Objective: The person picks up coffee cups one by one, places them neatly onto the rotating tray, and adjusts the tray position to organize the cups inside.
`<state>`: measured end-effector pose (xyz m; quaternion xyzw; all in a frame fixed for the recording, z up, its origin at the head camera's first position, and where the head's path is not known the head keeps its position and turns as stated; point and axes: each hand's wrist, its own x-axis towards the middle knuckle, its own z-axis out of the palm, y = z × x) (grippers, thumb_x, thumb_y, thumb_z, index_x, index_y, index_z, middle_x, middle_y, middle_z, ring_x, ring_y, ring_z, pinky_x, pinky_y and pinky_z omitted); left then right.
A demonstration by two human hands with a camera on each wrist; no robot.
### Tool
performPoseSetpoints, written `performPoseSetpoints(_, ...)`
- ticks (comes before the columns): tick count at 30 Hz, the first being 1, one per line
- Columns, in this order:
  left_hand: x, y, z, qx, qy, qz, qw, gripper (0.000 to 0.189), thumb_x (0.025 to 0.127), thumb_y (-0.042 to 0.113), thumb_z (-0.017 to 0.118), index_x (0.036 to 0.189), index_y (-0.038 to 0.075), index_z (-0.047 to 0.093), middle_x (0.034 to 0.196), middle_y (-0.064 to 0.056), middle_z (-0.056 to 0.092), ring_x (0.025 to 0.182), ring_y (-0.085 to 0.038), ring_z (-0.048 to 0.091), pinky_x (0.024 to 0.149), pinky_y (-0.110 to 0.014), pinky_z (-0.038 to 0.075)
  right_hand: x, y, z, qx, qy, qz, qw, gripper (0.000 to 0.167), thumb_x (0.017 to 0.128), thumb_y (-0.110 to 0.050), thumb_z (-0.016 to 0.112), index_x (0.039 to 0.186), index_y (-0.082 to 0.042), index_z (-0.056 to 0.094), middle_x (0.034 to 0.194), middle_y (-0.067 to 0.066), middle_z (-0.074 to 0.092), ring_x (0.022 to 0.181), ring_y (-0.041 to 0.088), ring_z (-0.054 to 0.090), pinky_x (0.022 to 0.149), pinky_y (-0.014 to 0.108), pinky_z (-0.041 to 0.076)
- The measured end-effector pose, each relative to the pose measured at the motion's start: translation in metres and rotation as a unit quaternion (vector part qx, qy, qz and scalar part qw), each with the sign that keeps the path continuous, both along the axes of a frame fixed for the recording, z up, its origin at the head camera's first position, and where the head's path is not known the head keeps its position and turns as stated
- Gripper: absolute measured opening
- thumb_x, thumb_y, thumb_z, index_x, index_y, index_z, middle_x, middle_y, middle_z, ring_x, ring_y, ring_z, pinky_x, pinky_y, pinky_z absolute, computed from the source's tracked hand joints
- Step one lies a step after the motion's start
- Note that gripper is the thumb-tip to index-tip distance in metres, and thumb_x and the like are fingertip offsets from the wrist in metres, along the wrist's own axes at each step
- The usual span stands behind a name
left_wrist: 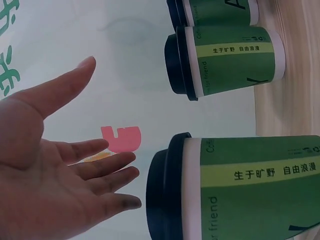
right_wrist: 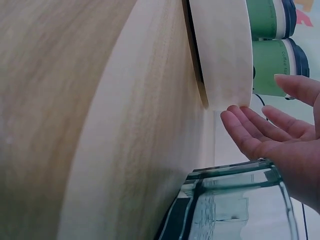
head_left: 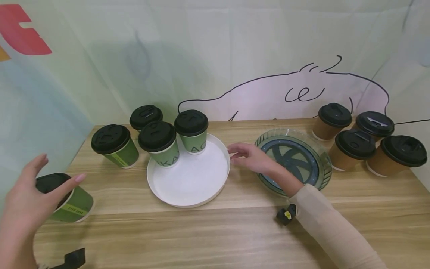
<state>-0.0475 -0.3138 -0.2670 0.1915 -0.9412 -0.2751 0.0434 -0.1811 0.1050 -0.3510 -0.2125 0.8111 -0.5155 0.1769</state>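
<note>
Plainly, the left hand (head_left: pixel 28 203), fingers apart, hovers beside a black-lidded green paper cup (head_left: pixel 78 203); the right hand (head_left: pixel 250 157), unclenched, adjoins a round white tray (head_left: pixel 198 179)

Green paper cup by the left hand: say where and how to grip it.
I'd grip the green paper cup round its wall, below the black lid, coming from the left, where the left hand is spread: the cup stands upright and narrows downward.
</note>
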Motion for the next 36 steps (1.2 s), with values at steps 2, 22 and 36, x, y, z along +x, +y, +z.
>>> performPoseSetpoints(2, 0.001, -0.002, -0.001, 0.005, 0.001, 0.006, 1.0000, 0.094, 0.088, 0.042, 0.055, 0.145, 0.003, -0.009, 0.148, -0.024, -0.006, 0.131, -0.048, -0.002, 0.096, -0.068, 0.012, 0.000, 0.000, 0.000, -0.002, -0.001, -0.005, 1.0000, 0.040, 0.087, -0.005, 0.059, 0.125, 0.004, 0.051, 0.121, 0.018, 0.055, 0.107, 0.028, 0.055, 0.090, 0.038, 0.045)
performPoseSetpoints(22, -0.024, -0.118, -0.100, -0.012, 0.053, 0.032, 0.9980, 0.112, 0.071, 0.051, 0.071, 0.145, 0.029, -0.009, 0.152, -0.012, -0.004, 0.135, -0.039, -0.006, 0.097, -0.068, 0.009, -0.002, 0.000, -0.001, -0.001, 0.004, 0.007, 1.0000, 0.042, 0.087, -0.004, 0.060, 0.127, 0.003, 0.050, 0.126, 0.017, 0.052, 0.106, 0.027, 0.056, 0.090, 0.038, 0.046)
performPoseSetpoints(36, -0.022, -0.120, -0.099, -0.011, 0.029, 0.076, 0.9966, 0.108, 0.075, 0.046, 0.070, 0.147, 0.021, -0.008, 0.151, -0.015, -0.007, 0.134, -0.042, -0.006, 0.095, -0.070, 0.010, 0.000, 0.001, 0.000, 0.002, -0.002, -0.018, 0.9998, 0.040, 0.087, -0.008, 0.061, 0.125, 0.003, 0.051, 0.117, 0.017, 0.057, 0.105, 0.026, 0.055, 0.087, 0.038, 0.046)
